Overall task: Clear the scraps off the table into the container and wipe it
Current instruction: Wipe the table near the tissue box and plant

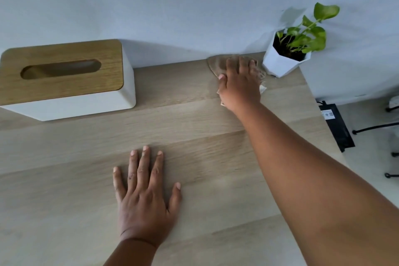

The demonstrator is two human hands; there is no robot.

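A brownish cloth [217, 63] lies flat on the light wooden table [194, 127] at its far right, close to the wall. My right hand [239, 83] presses down on the cloth with straight fingers, arm stretched out. My left hand [144, 192] lies flat on the table nearer to me, fingers spread, holding nothing. I see no scraps on the table.
A white tissue box with a wooden lid [64, 77] stands at the far left by the wall. A small green plant in a white angular pot [285, 58] sits at the far right corner, just right of the cloth. Beyond the table's right edge is floor with a black device [336, 125].
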